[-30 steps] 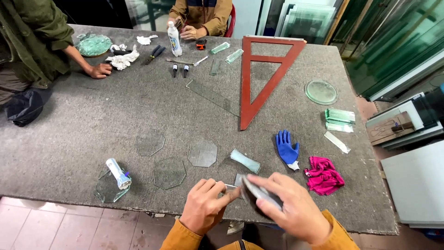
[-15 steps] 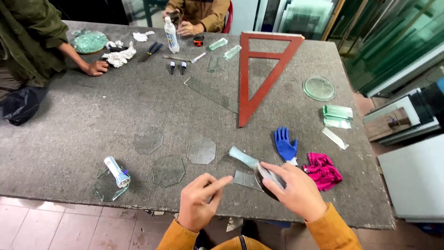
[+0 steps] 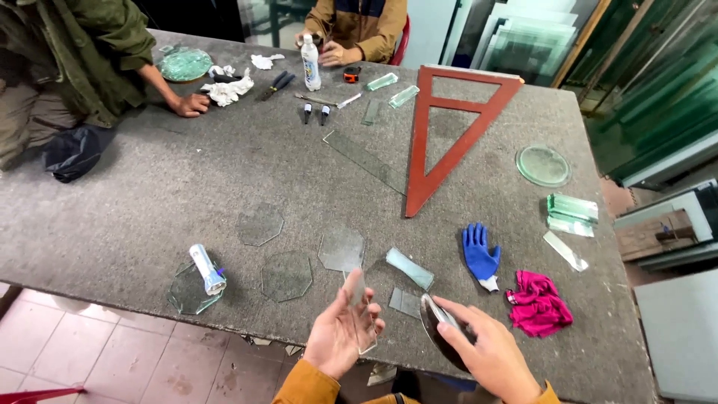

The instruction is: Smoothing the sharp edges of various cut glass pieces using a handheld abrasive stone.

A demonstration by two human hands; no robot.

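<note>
a white bottle with a pale label stands near the far edge of the rough grey stone table; a small white tube lies on an eight-sided glass piece by the near edge. a red wooden triangle lies flat mid-table. at the near edge, the left hand holds a clear glass strip upright, fingers loosely curled on it. the right hand grips a dark oval tool, just beside a flat glass offcut.
</note>
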